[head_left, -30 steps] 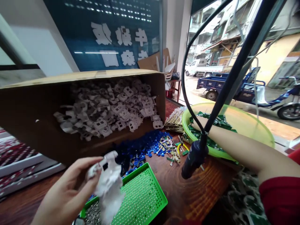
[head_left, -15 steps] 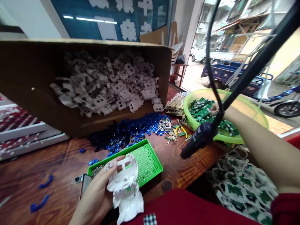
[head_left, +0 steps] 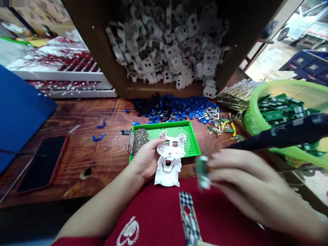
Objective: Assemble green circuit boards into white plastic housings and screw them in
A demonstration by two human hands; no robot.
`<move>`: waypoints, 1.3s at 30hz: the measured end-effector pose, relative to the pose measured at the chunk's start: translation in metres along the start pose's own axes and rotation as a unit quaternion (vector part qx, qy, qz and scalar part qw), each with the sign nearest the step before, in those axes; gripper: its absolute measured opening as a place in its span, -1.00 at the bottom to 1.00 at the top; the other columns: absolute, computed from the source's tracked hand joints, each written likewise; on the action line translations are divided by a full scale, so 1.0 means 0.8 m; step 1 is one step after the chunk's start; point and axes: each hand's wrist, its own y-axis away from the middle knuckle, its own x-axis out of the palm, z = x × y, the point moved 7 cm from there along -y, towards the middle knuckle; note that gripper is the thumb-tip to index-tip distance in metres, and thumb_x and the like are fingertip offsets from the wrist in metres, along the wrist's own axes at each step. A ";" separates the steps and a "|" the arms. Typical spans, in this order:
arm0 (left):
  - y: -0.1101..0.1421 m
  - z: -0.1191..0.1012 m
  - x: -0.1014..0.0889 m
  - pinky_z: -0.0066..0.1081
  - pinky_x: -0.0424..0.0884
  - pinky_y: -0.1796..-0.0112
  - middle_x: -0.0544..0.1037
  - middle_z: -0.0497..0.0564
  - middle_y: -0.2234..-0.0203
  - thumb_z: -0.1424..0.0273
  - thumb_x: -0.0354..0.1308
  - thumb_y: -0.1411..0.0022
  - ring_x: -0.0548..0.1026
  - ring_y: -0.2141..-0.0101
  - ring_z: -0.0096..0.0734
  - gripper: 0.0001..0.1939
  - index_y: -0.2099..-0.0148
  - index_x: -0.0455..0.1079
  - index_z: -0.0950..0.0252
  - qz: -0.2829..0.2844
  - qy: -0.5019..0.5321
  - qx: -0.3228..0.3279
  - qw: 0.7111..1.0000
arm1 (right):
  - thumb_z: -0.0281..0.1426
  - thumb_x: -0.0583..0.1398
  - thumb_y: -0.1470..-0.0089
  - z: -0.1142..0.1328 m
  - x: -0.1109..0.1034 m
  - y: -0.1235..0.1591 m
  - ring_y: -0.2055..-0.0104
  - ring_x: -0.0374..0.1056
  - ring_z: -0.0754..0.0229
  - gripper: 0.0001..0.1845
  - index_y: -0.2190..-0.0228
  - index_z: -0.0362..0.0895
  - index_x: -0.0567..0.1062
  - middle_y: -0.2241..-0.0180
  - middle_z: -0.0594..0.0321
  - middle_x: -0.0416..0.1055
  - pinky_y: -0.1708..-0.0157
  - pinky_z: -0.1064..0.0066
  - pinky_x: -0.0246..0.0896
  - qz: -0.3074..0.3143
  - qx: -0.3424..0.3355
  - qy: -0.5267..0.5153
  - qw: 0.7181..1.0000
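My left hand (head_left: 146, 159) is closed on a white plastic housing (head_left: 168, 160), holding it upright over the near edge of the green perforated tray (head_left: 191, 136). My right hand (head_left: 238, 179), blurred by motion, pinches a small green circuit board (head_left: 203, 172) just to the right of the housing, not touching it. A dark, hanging tool (head_left: 282, 135) crosses above my right hand.
A tipped cardboard box (head_left: 107, 68) spills white housings (head_left: 169, 51). Blue plastic parts (head_left: 174, 107) lie in front of it. A lime basin (head_left: 252, 118) of green boards stands at the right. A red-cased phone (head_left: 43, 162) and a blue sheet (head_left: 17, 109) lie at the left.
My right hand left the lime basin and came in front of me with a green circuit board. The left hand brought the white housing closer. The view tilted down.
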 end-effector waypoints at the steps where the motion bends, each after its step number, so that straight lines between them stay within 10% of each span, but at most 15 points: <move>1: 0.001 0.001 -0.001 -0.32 0.46 0.40 0.60 0.16 0.45 0.45 0.04 -0.11 0.55 0.46 -0.27 -0.80 0.26 0.42 0.46 0.003 0.005 0.009 1.000 | -0.42 0.11 -0.12 0.006 0.011 -0.011 0.05 0.25 0.24 -0.86 0.26 -0.11 0.43 0.14 0.20 0.36 0.03 0.36 0.27 0.007 -0.026 0.011 1.000; 11: 0.021 -0.012 -0.026 -0.33 0.39 0.33 0.57 0.03 0.45 0.44 0.05 -0.08 0.53 0.38 -0.27 -0.85 0.30 0.40 0.37 0.036 0.032 0.118 0.992 | -0.49 0.12 -0.06 0.015 0.104 -0.083 0.12 0.24 0.12 -0.88 0.40 -0.22 0.47 0.19 0.08 0.36 0.10 0.26 0.30 0.082 -0.127 0.121 0.981; 39: 0.020 -0.014 -0.033 -0.38 0.32 0.14 0.55 -0.05 0.23 0.53 0.21 -0.06 0.48 0.19 -0.35 -0.68 0.10 0.32 0.24 0.015 -0.136 0.246 0.959 | -0.46 0.10 -0.11 0.007 0.113 -0.079 0.16 0.27 0.15 -0.85 0.34 -0.22 0.47 0.22 0.13 0.37 0.10 0.28 0.30 0.047 -0.068 0.073 0.994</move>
